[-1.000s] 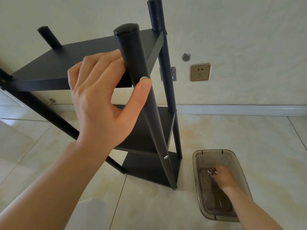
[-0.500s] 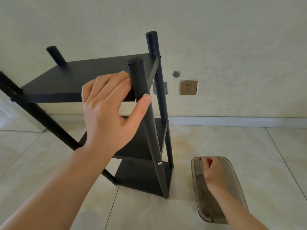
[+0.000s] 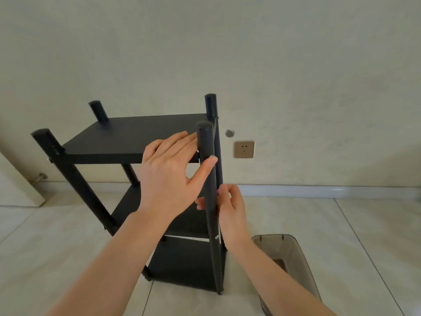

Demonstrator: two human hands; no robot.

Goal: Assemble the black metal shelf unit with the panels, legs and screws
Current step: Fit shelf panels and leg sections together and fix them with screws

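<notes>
The black shelf unit (image 3: pixel 141 142) stands upright on the tiled floor (image 3: pixel 341 236) against the wall, three panels already carried between four legs, so the job looks close to done and the step in hand appears to be securing the near right leg (image 3: pixel 208 179) to the top panel (image 3: pixel 127 135). The left hand (image 3: pixel 168 174) steadies that corner, fingers flat on the panel and thumb pressed against the leg; it should keep leg and panel square so the holes line up. The right hand (image 3: pixel 230 208) is curled round the leg just below, and whether it pinches a screw or tool cannot be told. A brown plastic tray (image 3: pixel 303 265) sits on the floor beside the unit. A screw head (image 3: pixel 216 236) shows lower on the leg; any new screw should start straight by hand before tightening.
</notes>
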